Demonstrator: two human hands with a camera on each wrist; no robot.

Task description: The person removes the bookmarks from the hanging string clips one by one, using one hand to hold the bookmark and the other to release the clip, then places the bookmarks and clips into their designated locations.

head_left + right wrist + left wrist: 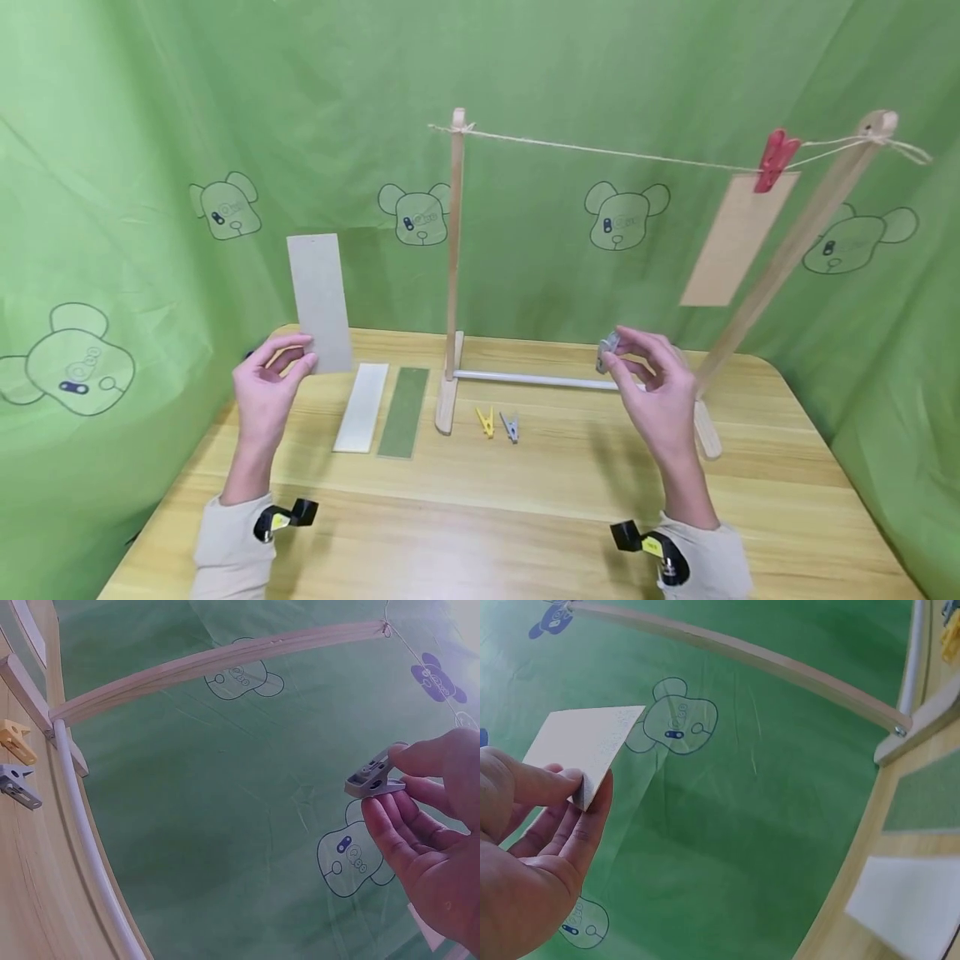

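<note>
My left hand (270,379) pinches a light grey rectangular card (321,304) by its lower left edge, holding it upright above the table. In the left wrist view the thumb lies on the face of the card (585,742). On the other side, my right hand (656,383) holds a grey clothespin (607,352) between thumb and fingers, raised in front of the rack. The right wrist view shows the thumb on one handle of this clothespin (375,772) and fingers under the other. A red clothespin (777,160) holds a beige card (738,242) on the string (600,151).
A wooden rack post (455,250) and a right post (795,250) carry the string, with a white rod (540,380) low between them. A white card (362,408), a green card (404,414), a yellow clothespin (487,422) and a grey-blue clothespin (511,427) lie on the table (465,517).
</note>
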